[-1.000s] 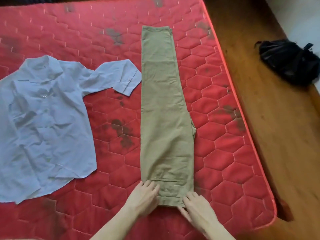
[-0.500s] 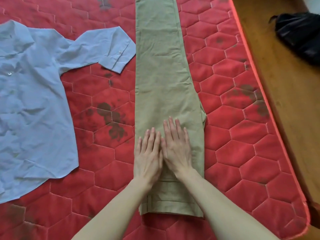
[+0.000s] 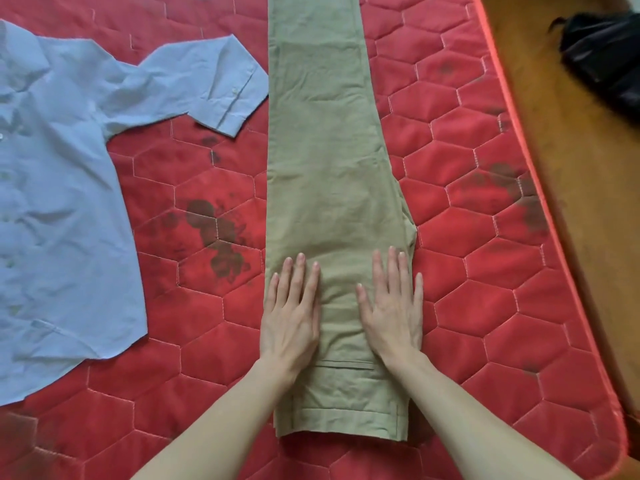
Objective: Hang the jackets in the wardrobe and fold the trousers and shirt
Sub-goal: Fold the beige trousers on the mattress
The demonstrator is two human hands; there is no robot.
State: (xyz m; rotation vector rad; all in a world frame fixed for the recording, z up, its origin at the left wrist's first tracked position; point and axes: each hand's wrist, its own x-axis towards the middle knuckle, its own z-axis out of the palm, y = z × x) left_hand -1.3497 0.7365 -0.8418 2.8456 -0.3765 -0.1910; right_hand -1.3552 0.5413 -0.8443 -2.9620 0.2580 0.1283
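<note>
Khaki trousers (image 3: 329, 150) lie folded lengthwise, leg on leg, down the middle of a red quilted mattress (image 3: 485, 289), waistband nearest me. My left hand (image 3: 292, 313) lies flat with straight fingers on the trousers' left edge near the seat. My right hand (image 3: 393, 306) lies flat the same way on the right edge, a hand's width away. A light blue shirt (image 3: 59, 202) is spread out to the left, one sleeve reaching toward the trousers. The trouser hems are cut off by the top of the view.
The mattress edge (image 3: 540, 209) runs diagonally on the right, with wooden floor (image 3: 581, 168) beyond it. A black bag (image 3: 606, 60) sits on the floor at the top right. Dark stains mark the mattress between shirt and trousers.
My hands went from the waistband up onto the seat, side by side, and have now slid apart to the trousers' left and right edges. The view has moved closer.
</note>
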